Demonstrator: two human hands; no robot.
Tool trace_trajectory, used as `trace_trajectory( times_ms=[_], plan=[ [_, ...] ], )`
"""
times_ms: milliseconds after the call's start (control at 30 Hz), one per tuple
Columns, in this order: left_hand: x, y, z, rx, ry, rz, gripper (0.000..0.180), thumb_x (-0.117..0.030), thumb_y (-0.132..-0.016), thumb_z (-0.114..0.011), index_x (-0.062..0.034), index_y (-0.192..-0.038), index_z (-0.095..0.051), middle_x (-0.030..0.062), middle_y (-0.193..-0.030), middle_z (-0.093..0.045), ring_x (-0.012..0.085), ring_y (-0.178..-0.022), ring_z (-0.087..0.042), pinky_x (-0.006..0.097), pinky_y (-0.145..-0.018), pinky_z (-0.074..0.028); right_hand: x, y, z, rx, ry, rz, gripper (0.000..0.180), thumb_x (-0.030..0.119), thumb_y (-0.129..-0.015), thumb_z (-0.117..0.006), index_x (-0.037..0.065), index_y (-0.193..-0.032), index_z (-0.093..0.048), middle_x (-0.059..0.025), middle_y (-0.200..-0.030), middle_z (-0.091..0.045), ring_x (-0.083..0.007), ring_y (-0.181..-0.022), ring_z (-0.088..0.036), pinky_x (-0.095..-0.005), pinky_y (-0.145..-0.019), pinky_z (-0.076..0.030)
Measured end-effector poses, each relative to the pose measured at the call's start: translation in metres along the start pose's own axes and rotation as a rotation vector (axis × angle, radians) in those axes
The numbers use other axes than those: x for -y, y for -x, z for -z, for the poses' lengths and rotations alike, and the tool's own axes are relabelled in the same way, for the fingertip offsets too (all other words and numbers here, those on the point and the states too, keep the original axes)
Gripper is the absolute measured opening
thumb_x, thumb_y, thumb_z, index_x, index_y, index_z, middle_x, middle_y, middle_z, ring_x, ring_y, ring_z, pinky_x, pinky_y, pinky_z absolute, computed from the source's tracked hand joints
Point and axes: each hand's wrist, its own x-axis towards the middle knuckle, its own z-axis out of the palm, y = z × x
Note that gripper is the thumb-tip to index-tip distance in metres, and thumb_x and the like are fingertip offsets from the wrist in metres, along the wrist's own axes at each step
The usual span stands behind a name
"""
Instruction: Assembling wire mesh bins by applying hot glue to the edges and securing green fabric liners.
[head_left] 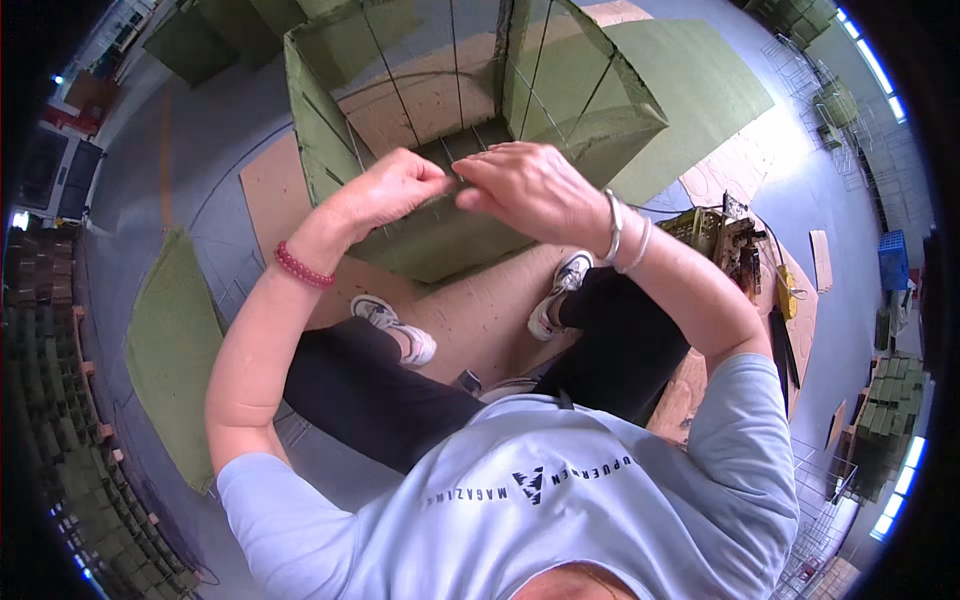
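In front of me stands a large open box point(420, 250) with green matted sides and thin metal wires across its inside. My left hand point(392, 187), below a red beaded bracelet, is closed in a pinch over the near side of the box. Facing it, my right hand point(530, 192) is bent with its fingers pressed together, two pale bangles at its wrist. The fingertips of both hands almost meet. Anything between them is too small or hidden to make out.
Brown cardboard point(480, 305) lies under the box and my shoes. A green panel point(175, 350) lies at left, another green sheet point(690, 100) at far right. To my right are a green plastic basket point(697, 232) and a yellow object point(790, 293) with a cable. Stacked green pieces point(60, 430) line the left edge.
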Motion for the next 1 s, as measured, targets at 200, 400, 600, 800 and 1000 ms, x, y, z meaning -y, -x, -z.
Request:
trace_trajectory(
  times_ms=[200, 400, 600, 800, 1000],
  plan=[
    [-0.007, 0.031, -0.019, -0.567, -0.137, -0.480, 0.038, -0.028, -0.092, -0.064, 0.0027, -0.114, -0.064, 0.0132, -0.101, -0.066, 0.0225, -0.092, -0.065, 0.032, -0.082, -0.050, -0.010, -0.012, 0.006, 0.332, 0.033, -0.195, 0.055, 0.040, -0.101, -0.045, 0.001, -0.066, -0.059, -0.0173, -0.056, -0.055, -0.0377, -0.060, -0.061, -0.0453, -0.057, -0.047],
    [-0.034, 0.038, -0.051, -0.441, -0.608, -0.186, 0.053, -0.033, -0.084, -0.073, 0.0024, -0.121, -0.058, 0.0242, -0.102, -0.064, 0.0363, -0.095, -0.063, 0.042, -0.081, -0.051, -0.034, -0.021, 0.004, 0.664, 0.010, 0.013, 0.054, 0.048, -0.103, -0.034, 0.003, -0.104, -0.063, -0.0195, -0.089, -0.066, -0.0365, -0.078, -0.061, -0.0444, -0.068, -0.049],
    [-0.014, 0.012, -0.014, 0.102, -0.438, 0.029, 0.088, -0.075, -0.089, -0.038, 0.0090, -0.097, -0.063, 0.0194, -0.060, -0.052, 0.0310, -0.071, -0.062, 0.043, -0.072, -0.046, -0.036, -0.043, 0.004, 0.727, -0.323, -0.454, 0.071, 0.064, -0.098, -0.031, 0.004, -0.109, -0.068, -0.0238, -0.092, -0.067, -0.0354, -0.083, -0.065, -0.0420, -0.079, -0.050],
    [-0.017, 0.022, -0.025, -0.062, -0.316, -0.114, 0.106, -0.081, -0.086, -0.029, 0.0064, -0.147, -0.026, 0.0303, -0.131, -0.051, 0.0381, -0.126, -0.049, 0.040, -0.104, -0.040, -0.030, 0.011, 0.088, -0.286, -0.028, -0.221, 0.022, 0.019, -0.092, -0.064, 0.001, -0.103, -0.068, -0.0181, -0.091, -0.068, -0.0230, -0.079, -0.069, -0.0356, -0.070, -0.053],
    [-0.018, 0.025, -0.028, -0.111, -0.361, -0.167, 0.114, -0.086, -0.080, -0.025, 0.0076, -0.145, -0.030, 0.0266, -0.141, -0.046, 0.0377, -0.132, -0.044, 0.043, -0.110, -0.036, -0.052, 0.076, 0.078, -0.057, 0.160, -0.081, 0.025, 0.014, -0.090, -0.064, 0.001, -0.111, -0.065, -0.0155, -0.104, -0.068, -0.0307, -0.090, -0.067, -0.0387, -0.081, -0.054]
  ],
)
